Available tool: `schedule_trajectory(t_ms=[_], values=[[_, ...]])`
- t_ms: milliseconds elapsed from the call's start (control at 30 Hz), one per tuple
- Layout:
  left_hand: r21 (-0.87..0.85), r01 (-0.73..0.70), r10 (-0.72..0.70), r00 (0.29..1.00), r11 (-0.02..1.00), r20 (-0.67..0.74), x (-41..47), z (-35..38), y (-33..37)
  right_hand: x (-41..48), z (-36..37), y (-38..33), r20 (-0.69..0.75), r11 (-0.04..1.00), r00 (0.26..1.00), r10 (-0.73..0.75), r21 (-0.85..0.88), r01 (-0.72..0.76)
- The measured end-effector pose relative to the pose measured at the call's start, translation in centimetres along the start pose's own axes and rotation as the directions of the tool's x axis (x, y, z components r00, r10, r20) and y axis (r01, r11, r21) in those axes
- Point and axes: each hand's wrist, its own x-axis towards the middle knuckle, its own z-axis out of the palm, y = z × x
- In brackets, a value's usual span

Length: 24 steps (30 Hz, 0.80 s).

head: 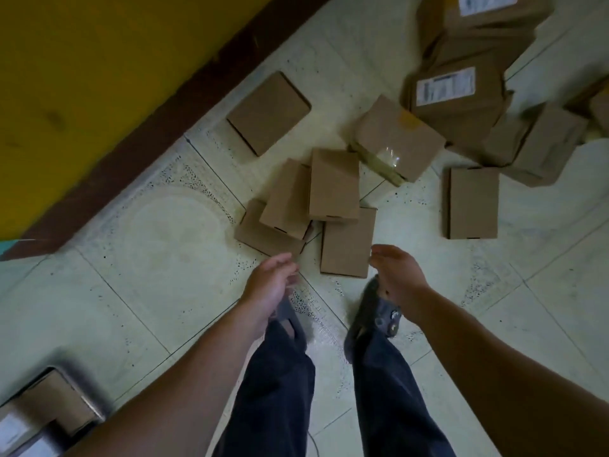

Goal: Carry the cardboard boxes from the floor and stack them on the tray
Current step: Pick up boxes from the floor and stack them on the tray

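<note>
Both hands hang low over the tiled floor (158,232), empty. The left hand (270,280) has its fingers loosely curled and the right hand (397,272) has them relaxed and slightly apart, gripping nothing. Between them lies the nearest cardboard box (346,249), flat, with the leaning cluster (333,186) resting on its far edge. Best bet, I'd say: clamp palms on opposite long sides and lift level, or the overlapping ones slide. These are plain matte brown mailers, crisp-edged, shallow and rectangular. A taped box (398,136) further off shines glossy. What looks like the tray (79,390), grey-rimmed, sits near left, already holding boxes.
</note>
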Motion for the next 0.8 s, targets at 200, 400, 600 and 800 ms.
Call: schedule_trajectory(t_ms=[200, 400, 600, 800], values=[[0.149, -0.043, 0.04, 0.999, 0.988, 0.018, 13.1, 3.1, -0.3, 12.1, 4.5, 2.7, -0.016, 0.999, 1.0, 0.023, 0.034, -0.023], [0.213, -0.066, 0.066, 0.998, 0.975, 0.01, 20.9, 5.8, -1.2, 18.9, 6.1, 3.2, -0.052, 0.994, 0.997, 0.049, 0.103, -0.044], [0.207, -0.046, 0.04, 0.999, 0.977, 0.031, 23.1, 6.8, -1.8, 20.7, 7.2, 3.5, -0.045, 0.986, 0.999, 0.016, 0.166, -0.008], [0.114, -0.025, 0.026, 1.0, 0.993, -0.011, 20.7, 5.4, -3.2, 17.0, 6.8, 4.3, -0.065, 0.975, 0.996, 0.053, 0.218, -0.038]])
